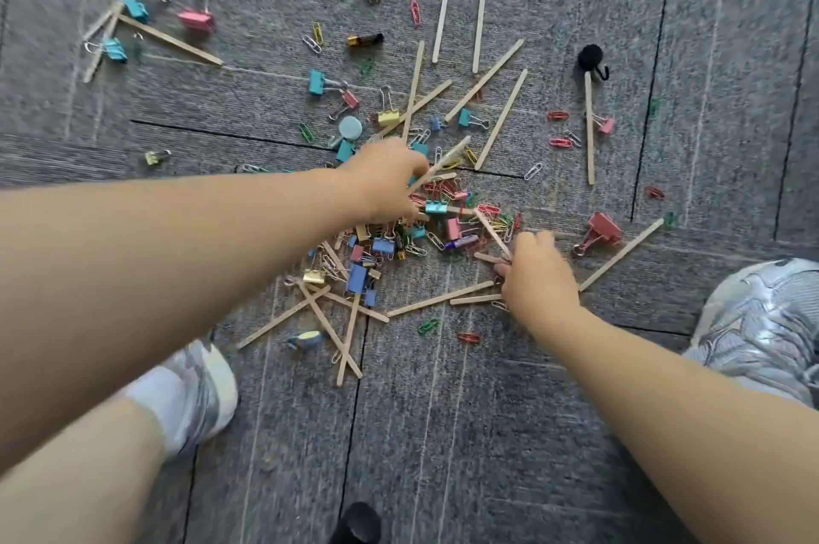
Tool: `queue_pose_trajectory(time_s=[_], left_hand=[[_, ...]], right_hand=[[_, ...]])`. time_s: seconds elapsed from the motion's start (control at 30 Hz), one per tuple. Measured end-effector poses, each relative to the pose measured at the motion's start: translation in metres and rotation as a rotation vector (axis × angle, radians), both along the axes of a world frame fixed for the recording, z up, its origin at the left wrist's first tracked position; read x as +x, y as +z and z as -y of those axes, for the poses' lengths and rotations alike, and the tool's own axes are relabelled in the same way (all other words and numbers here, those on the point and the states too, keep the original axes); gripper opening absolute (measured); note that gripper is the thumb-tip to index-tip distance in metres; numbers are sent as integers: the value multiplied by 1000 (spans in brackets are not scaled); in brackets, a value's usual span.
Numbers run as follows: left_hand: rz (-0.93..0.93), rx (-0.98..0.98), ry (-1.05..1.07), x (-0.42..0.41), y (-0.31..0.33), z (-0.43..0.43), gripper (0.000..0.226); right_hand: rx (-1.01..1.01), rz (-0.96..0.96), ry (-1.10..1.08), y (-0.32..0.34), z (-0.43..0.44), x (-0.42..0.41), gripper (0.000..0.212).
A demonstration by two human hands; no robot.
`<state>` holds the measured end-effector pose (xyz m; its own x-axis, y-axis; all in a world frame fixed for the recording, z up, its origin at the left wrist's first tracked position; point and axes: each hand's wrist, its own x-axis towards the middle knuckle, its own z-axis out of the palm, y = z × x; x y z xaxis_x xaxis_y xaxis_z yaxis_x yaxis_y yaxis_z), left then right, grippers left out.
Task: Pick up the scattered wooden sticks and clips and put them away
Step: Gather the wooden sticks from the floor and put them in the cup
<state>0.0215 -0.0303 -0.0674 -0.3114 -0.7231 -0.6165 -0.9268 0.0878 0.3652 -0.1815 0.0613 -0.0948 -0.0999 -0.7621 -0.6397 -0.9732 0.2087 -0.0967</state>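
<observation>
Wooden sticks and coloured clips lie scattered over grey carpet tiles [443, 433]. The thickest pile of binder clips and paper clips [447, 218] sits between my two hands. My left hand [388, 180] is over the pile's far left side and holds a wooden stick [447, 160] that points up and to the right. My right hand [534, 277] is at the pile's near right side, its fingers curled round several wooden sticks [443, 297] that fan out to the left. More sticks lie crossed at the near left [330, 317] and farther back [481, 14].
My two shoes flank the mess: one at the lower left [195, 388], one at the right edge [762, 322]. A black round hook [591, 58] lies at the back right. A large pink binder clip [602, 229] sits right of my right hand.
</observation>
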Motion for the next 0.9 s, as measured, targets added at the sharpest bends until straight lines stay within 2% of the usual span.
queue_pose_trajectory(time_s=[0.1, 0.17, 0.2, 0.23, 0.3, 0.37, 0.47, 0.53, 0.6, 0.67, 0.73, 0.8, 0.83, 0.9], left_hand=[[-36, -13, 53, 30, 23, -2, 52], [-114, 4, 126, 51, 34, -13, 36], [-169, 37, 229, 60, 37, -23, 22], [-210, 69, 367, 66, 36, -33, 13], [-244, 117, 682, 73, 26, -58, 22], [-374, 261, 986, 75, 16, -82, 24], [-595, 493, 1148, 73, 12, -101, 21], [-649, 468, 1176, 81, 13, -98, 21], [-602, 330, 1131, 91, 13, -93, 20], [-482, 193, 950, 101, 10, -97, 12], [-347, 95, 730, 110, 1, -108, 9], [-186, 50, 509, 119, -8, -116, 28], [-116, 46, 393, 121, -11, -118, 36], [25, 13, 127, 119, -18, -120, 49]], right_hand=[[153, 5, 69, 3, 15, 0, 15], [194, 12, 126, 12, 21, 1, 9], [203, 30, 87, 17, 22, 2, 9], [200, 57, 5, 21, 22, 4, 10], [152, 144, -214, 29, 18, 13, 14], [115, 347, -494, 38, 12, 31, 14], [135, 711, -830, 55, 7, 67, 13], [146, 815, -878, 62, 3, 88, 14], [118, 798, -882, 61, -2, 101, 13], [65, 707, -932, 56, -8, 105, 12], [-9, 519, -965, 43, -15, 97, 19], [-50, 253, -946, 25, -21, 79, 29], [-17, 201, -931, 15, -25, 68, 33], [64, 226, -965, -3, -29, 53, 40]])
